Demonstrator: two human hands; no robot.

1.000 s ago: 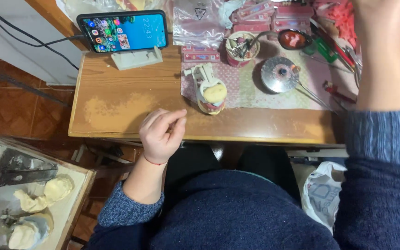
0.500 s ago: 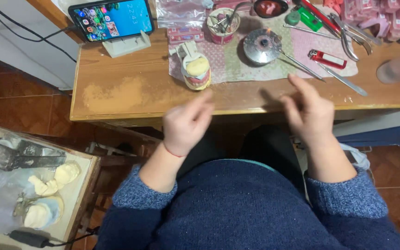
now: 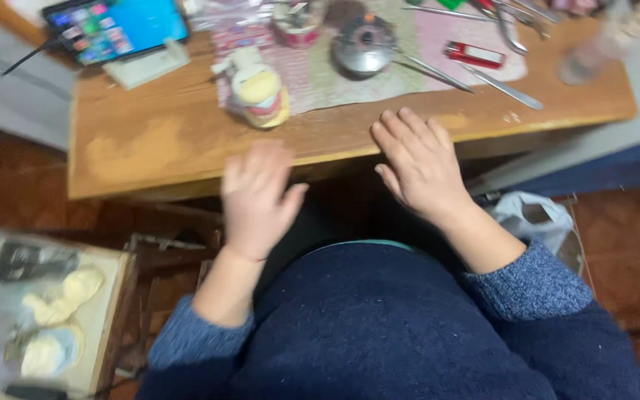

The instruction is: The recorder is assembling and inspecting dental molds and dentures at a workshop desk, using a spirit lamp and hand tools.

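Note:
My left hand (image 3: 257, 196) hovers flat, fingers spread, at the front edge of a wooden table (image 3: 150, 141); it holds nothing and is blurred by motion. My right hand (image 3: 416, 167) is also flat and empty, its fingertips over the table's front edge. Just beyond my left hand stands a small cream and red figurine (image 3: 259, 95) on a patterned cloth mat (image 3: 335, 74). Beyond my right hand sits a round metal dish (image 3: 364, 46), with long metal tools (image 3: 501, 85) and a red lighter (image 3: 475, 54) to its right.
A tablet (image 3: 116, 28) with a lit screen leans on a stand at the table's back left. A low side table (image 3: 105, 318) at lower left holds pale lumps and a dark tool. A white plastic bag (image 3: 531, 215) lies on the tiled floor at the right.
My right hand came down from high at the right to the table's front edge. My left hand opened from a loose curl and spread flat. The view tilted down toward my lap.

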